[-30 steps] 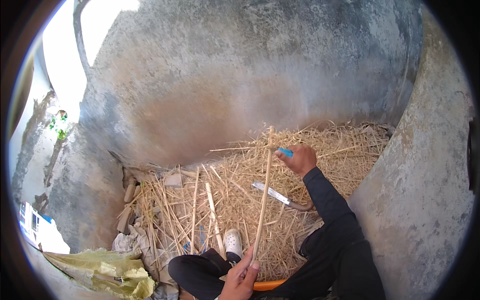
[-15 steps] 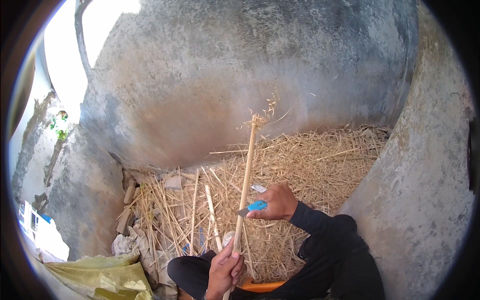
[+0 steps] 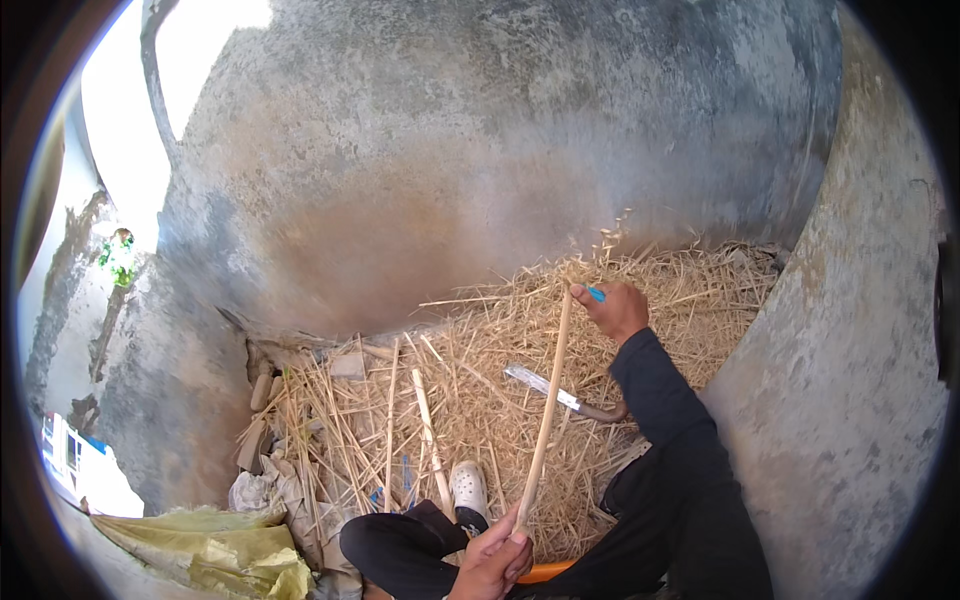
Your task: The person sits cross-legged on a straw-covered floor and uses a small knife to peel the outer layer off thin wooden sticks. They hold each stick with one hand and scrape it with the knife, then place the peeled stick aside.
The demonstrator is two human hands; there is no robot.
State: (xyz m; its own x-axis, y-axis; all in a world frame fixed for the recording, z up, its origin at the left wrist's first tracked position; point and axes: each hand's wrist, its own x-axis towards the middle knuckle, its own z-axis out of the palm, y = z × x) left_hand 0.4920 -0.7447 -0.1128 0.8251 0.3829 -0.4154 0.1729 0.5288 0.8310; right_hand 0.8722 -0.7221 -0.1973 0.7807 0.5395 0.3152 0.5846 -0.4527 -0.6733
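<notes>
My left hand (image 3: 492,562), at the lower middle, is closed around the near end of a long pale wooden stick (image 3: 547,430). The stick slants up and slightly right, away from me. At its far end my right hand (image 3: 618,308) is closed on a blue-handled knife (image 3: 597,294). Only a bit of the blue handle shows; the blade is hidden there. Curled shavings (image 3: 612,238) cling around the stick's tip. Below my right hand, a tool with a shiny pale blade and a curved brown handle (image 3: 603,412) lies on the shavings, passing behind the stick.
Straw-like shavings (image 3: 690,290) cover the floor. Thin sticks (image 3: 390,430) and a thicker peeled one (image 3: 425,420) lie left of my white shoe (image 3: 468,490). A yellowish sack (image 3: 215,555) sits lower left. Concrete walls (image 3: 480,150) rise ahead and at both sides.
My right hand has slid the knife up along the stick to its far end. The stick and my left hand have shifted right and lower. The bladed tool and white shoe are now more visible.
</notes>
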